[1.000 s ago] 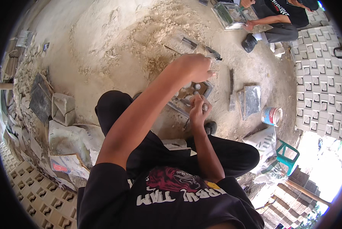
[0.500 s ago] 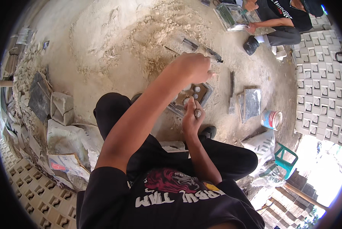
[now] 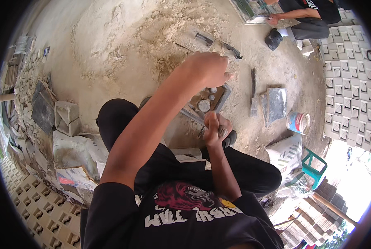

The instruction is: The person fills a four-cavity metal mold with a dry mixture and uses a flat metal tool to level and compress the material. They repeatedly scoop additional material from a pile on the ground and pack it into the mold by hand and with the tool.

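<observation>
A dark rectangular frame (image 3: pixel 223 101) lies on the ground in front of me, with brown material and several round grey pieces inside. The largest round piece (image 3: pixel 203 105) has a pale top. Over the frame's far side, my left hand (image 3: pixel 208 67) is curled closed; whatever its fingers hold is hidden beneath it. My right hand (image 3: pixel 217 128) is just off the frame's near edge, closed around a grey object with a rounded end (image 3: pixel 223 132). Most of that object is covered by the fingers.
Dark bars (image 3: pixel 218 45) lie beyond the frame amid loose sand (image 3: pixel 160 31). To the right are another bar (image 3: pixel 253 91), flat grey plates (image 3: pixel 276 107), a bucket (image 3: pixel 298 123), a sack (image 3: pixel 286 151) and a green stool (image 3: pixel 314 168). A co-worker (image 3: pixel 305 23) sits at far right.
My right hand has drawn back toward me from the round pieces to the frame's near edge, keeping its grey object. My left hand stays over the far side. The view has shifted slightly.
</observation>
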Tool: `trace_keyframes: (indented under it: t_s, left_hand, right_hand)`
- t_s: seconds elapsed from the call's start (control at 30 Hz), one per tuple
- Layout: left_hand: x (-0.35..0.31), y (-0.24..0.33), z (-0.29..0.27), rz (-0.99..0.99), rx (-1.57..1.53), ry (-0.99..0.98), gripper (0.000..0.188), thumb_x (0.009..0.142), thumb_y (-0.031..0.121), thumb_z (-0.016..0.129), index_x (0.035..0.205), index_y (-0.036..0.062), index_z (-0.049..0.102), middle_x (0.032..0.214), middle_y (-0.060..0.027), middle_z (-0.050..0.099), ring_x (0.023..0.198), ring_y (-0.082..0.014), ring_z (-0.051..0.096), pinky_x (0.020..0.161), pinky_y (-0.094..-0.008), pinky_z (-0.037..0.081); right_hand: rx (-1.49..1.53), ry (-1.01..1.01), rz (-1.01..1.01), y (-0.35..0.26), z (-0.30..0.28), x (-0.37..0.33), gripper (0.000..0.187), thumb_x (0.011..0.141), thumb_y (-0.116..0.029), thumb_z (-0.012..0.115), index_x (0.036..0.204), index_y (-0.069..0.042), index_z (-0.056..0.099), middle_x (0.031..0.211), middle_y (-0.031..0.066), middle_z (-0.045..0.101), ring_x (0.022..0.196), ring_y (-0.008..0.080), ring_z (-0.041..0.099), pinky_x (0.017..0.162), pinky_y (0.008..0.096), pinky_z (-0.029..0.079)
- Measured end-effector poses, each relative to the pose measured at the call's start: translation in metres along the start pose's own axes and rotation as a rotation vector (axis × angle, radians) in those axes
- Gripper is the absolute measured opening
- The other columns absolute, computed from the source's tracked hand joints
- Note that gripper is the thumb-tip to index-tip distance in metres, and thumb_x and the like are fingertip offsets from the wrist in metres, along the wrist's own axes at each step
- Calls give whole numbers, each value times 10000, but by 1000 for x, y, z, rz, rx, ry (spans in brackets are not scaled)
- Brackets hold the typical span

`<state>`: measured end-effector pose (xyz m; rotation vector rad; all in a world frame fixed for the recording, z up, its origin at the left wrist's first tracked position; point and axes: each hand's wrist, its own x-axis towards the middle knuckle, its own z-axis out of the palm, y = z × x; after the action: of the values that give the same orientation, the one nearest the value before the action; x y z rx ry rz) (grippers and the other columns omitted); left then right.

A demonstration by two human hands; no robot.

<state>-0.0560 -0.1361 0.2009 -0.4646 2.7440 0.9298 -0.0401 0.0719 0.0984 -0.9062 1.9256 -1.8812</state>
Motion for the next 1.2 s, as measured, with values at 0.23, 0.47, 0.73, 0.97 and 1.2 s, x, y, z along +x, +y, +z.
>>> trace_keyframes:
  t_s: [0.23,0.47,0.73,0.97,1.2]
  left_hand:
    - [8,18,1,33,-16,-19,557,948,438,543,1251,-28,551,1084,-240,662,1035,-379,637,888,-469,504]
    - [15,18,5,34,25,20,541,947,448,537,1229,-13,570,1047,-237,673,1022,-374,645,890,-474,505]
    - [-1,17,-17,-22,-45,40,542,953,419,535,1294,-2,545,1071,-237,671,1041,-370,642,894,-468,510]
    - [-13,-7,-24,-85,-39,92,547,959,418,533,1310,-1,536,1112,-231,661,1063,-359,636,913,-456,500]
    - [-30,-20,-38,-93,-49,146,546,960,423,530,1310,4,541,1115,-229,656,1071,-355,631,905,-456,496]
  right_hand:
    - [-27,-87,78,20,-6,10,381,917,-62,491,548,-22,403,511,15,427,496,106,414,469,290,307]
    - [53,-106,185,26,-7,12,346,900,-47,530,567,-13,445,515,6,420,503,75,378,463,291,288]
    - [1,-151,171,21,18,19,387,930,-53,527,565,-22,405,527,-4,391,509,73,337,472,292,266]
    - [-34,-97,151,12,44,23,378,947,-66,558,599,-6,424,528,-7,346,537,56,295,455,313,242]
    - [-57,-176,108,9,71,42,381,972,-93,538,623,9,424,532,23,348,548,69,303,459,328,265]
